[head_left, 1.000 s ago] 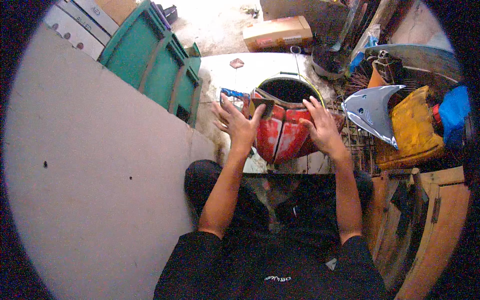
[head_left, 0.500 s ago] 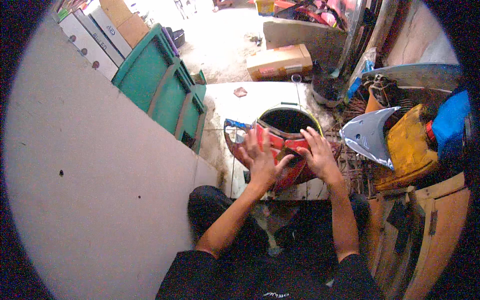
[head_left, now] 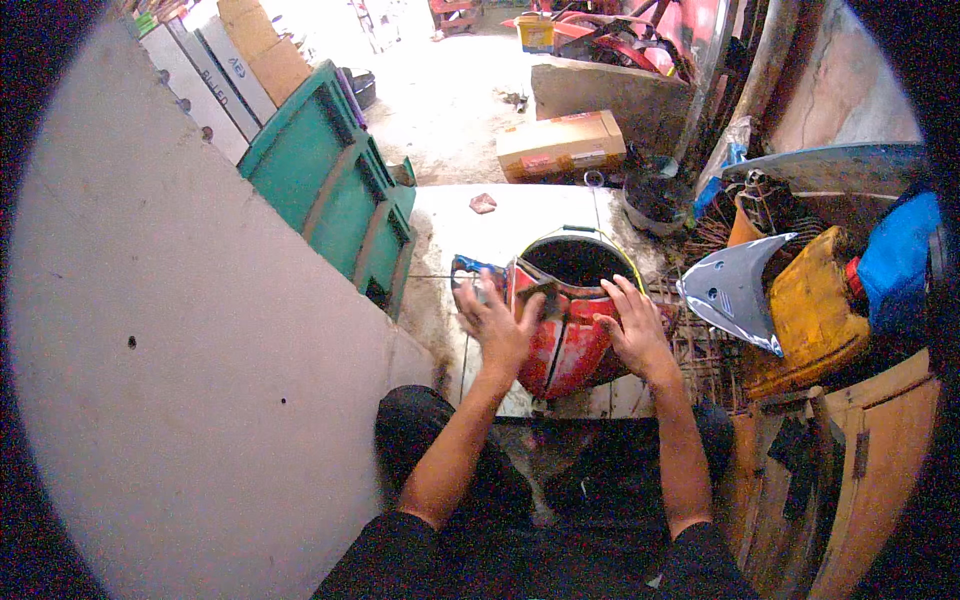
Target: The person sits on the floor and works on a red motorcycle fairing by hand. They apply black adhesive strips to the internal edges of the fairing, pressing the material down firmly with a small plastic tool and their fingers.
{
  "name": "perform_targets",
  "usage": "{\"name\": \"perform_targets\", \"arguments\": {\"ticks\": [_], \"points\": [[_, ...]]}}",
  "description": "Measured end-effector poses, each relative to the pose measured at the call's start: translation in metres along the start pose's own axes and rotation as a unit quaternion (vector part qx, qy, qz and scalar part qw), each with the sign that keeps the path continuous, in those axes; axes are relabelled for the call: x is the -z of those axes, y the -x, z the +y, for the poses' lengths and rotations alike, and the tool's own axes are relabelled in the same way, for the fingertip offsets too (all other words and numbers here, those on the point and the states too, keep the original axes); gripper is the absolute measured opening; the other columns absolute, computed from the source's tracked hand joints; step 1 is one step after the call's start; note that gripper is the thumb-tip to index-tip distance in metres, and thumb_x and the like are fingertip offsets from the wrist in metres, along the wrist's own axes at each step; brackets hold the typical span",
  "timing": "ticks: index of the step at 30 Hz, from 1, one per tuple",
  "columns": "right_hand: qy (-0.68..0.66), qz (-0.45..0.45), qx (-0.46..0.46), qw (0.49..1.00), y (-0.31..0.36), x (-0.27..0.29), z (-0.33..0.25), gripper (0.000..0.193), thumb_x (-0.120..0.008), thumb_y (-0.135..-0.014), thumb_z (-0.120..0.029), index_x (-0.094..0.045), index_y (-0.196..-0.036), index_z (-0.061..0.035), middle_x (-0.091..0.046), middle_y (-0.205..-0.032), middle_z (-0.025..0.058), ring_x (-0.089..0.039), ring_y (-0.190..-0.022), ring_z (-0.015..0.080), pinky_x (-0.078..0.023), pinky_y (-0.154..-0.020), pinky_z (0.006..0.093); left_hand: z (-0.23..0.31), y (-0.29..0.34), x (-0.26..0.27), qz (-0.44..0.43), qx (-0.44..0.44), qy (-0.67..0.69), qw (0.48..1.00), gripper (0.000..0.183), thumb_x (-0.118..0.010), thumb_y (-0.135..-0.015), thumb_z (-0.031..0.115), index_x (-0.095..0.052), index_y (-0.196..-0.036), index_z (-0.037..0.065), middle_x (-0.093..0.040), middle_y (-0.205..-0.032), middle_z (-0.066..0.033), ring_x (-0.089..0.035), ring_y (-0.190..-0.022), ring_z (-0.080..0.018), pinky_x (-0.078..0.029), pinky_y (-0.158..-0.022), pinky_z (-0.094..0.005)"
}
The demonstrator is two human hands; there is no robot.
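Both hands, left hand and right hand, rest open-fingered on the red panel.

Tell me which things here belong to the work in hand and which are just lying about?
In hand:
left hand
right hand
red panel
black bucket behind it

Lying about:
cardboard box
green crate
grey panel
yellow can
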State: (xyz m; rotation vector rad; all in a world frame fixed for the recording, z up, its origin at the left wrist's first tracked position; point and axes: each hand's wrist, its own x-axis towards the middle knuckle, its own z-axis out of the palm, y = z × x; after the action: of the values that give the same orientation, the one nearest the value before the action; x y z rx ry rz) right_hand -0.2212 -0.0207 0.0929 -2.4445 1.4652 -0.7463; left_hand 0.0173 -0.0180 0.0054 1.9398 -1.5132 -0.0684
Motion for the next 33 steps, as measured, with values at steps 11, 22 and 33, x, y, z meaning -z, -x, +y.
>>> {"name": "perform_targets", "arguments": {"ticks": [11,22,33], "points": [[0.006,0.002,-0.011,1.0,0.001,0.005,0.002,0.062,-0.039,-0.098,-0.054,-0.043,-0.143,-0.0114,-0.041,-0.147,0.0157,-0.041,-0.132,0.0346,-0.029,-0.11,0.0481,0.046,0.01,0.033,-0.054,0.011,0.074,0.996,0.111,-0.063,-0.079,0.068,-0.01,-0.154,0.005,-0.01,-0.153,-0.034,0.0,-0.145,-0.049,-0.003,-0.11,-0.0686],[0.025,0.006,-0.017,1.0,0.003,0.003,0.002,0.059,-0.042,-0.099,-0.052,-0.044,-0.142,-0.0117,-0.042,-0.146,0.0155,-0.042,-0.131,0.0344,-0.031,-0.109,0.0475,0.045,0.018,0.032,-0.08,0.019,0.035,0.996,0.111,-0.06,-0.079,0.071,-0.011,-0.154,0.005,-0.01,-0.154,-0.0326,-0.004,-0.145,-0.0474,-0.006,-0.11,-0.0682],[0.02,0.002,-0.009,1.0,0.003,0.008,0.006,0.061,-0.04,-0.098,-0.053,-0.044,-0.142,-0.0103,-0.042,-0.146,0.0155,-0.042,-0.132,0.0348,-0.031,-0.109,0.0468,0.06,0.03,0.046,-0.085,-0.107,-0.009,0.991,0.104,-0.065,-0.08,0.066,-0.022,-0.151,0.003,-0.013,-0.153,-0.0321,-0.006,-0.145,-0.0483,-0.008,-0.11,-0.0683]]}}
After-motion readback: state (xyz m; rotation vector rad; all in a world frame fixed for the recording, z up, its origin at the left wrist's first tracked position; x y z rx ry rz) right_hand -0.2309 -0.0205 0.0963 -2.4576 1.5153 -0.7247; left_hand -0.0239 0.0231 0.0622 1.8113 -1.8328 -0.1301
